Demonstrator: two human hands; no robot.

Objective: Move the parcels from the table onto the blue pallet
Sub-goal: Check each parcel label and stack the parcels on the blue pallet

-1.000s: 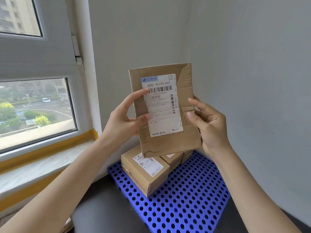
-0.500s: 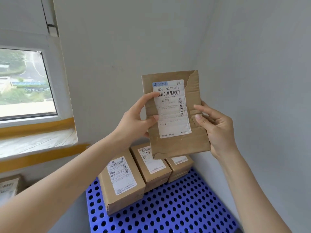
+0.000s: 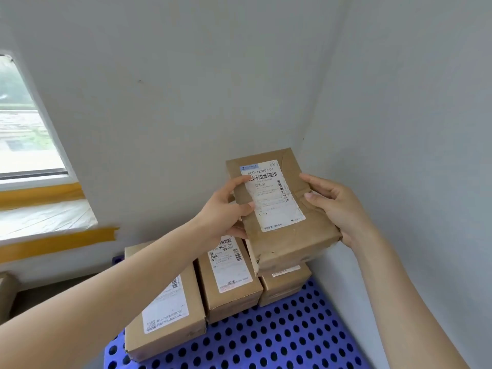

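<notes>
I hold a brown cardboard parcel (image 3: 282, 230) with a white shipping label between both hands, tilted, in the room corner. My left hand (image 3: 222, 215) grips its left edge, thumb on the label. My right hand (image 3: 336, 209) grips its right edge. The parcel's lower end sits at or just above a small parcel (image 3: 286, 284) at the back right of the blue perforated pallet (image 3: 279, 339); whether they touch is unclear. Two more labelled parcels stand on the pallet: a middle one (image 3: 230, 280) and a larger left one (image 3: 162, 310).
White walls meet in a corner close behind and right of the pallet. A window (image 3: 24, 129) with a sill and yellow tape lies at left. Another brown box edge (image 3: 6, 294) shows at the far left.
The held parcel has come down from chest height towards the back right of the pallet, over the small parcel. The view has swung right and down, nearer the pallet.
</notes>
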